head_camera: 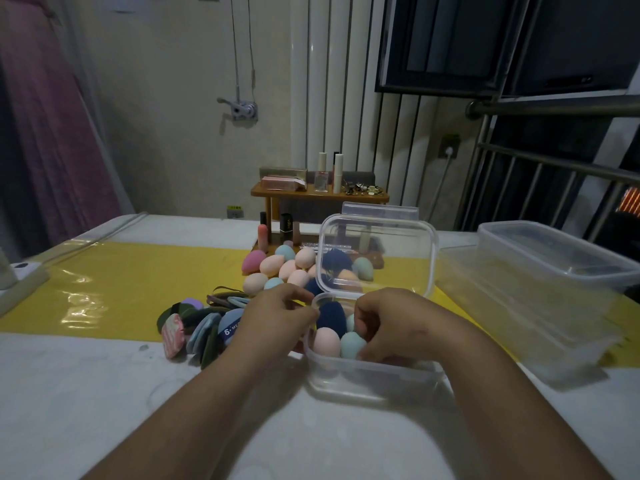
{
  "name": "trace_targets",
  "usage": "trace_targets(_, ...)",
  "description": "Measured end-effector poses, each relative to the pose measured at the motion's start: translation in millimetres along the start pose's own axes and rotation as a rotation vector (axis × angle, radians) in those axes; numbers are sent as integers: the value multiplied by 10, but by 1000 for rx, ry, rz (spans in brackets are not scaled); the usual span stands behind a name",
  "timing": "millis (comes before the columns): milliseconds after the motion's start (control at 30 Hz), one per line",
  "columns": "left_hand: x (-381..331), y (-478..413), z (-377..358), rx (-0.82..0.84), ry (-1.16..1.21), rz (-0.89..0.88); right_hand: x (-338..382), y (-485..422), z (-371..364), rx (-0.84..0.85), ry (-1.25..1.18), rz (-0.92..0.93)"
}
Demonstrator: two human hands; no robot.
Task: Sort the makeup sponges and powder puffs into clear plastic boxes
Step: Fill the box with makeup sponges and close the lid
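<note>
My left hand (277, 317) curled its fingers at the rim of the clear box (374, 375). My right hand (388, 320) curled down inside it, against a teal sponge (350, 345). I couldn't tell whether either gripped anything. Loose sponges (277, 268) lay beyond my left fingers, powder puffs (204, 327) just left of them.

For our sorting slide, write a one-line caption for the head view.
Right hand reaches into the open clear box of sponges, left hand at its rim; loose sponges and powder puffs lie beyond.
</note>
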State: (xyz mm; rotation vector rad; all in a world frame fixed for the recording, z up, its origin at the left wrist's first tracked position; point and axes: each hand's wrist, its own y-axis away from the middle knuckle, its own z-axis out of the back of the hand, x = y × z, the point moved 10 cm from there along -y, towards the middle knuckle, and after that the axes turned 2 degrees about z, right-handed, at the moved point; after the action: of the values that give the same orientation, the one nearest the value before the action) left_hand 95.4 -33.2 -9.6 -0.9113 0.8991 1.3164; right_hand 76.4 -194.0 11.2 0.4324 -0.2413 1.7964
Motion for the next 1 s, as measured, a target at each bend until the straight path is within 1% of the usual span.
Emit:
trace_targets(167, 10, -1, 17, -16, -28, 2, 16, 31, 73, -4, 32, -10)
trace_targets(333, -1, -3, 51, -44, -67, -9, -8, 82, 129, 24, -119, -27)
trace_targets(467, -8, -3, 61, -56, -91, -27, -38, 44, 245, -85, -160, -15)
trace_targets(567, -50, 16, 59, -63, -142, -62, -72, -12, 290, -221, -202, -18)
trace_targets(667, -137, 34, 58, -84, -278, -140, -93, -33, 322, -386, -194, -13)
trace_targets(733, -201, 40, 86, -122, -336, -193, -79, -25, 338, -447, -170, -7)
trace_targets(800, -234, 2, 154, -190, -398, -227, -61, -31, 336, -459, -151, -4)
trace_targets(833, -242, -37, 195, -230, -466, -235, -54, -36, 329, -454, -141, -6)
trace_targets(900, -269, -125, 260, -299, -697, -231, -38, -47, 318, -443, -118, -7)
trace_targets(933, -269, -173, 281, -313, -809, -214, -36, -53, 316, -439, -108, -8)
trace_targets(1000, -221, -252, 272, -271, -979, -150, -40, -56, 312, -433, -97, -13)
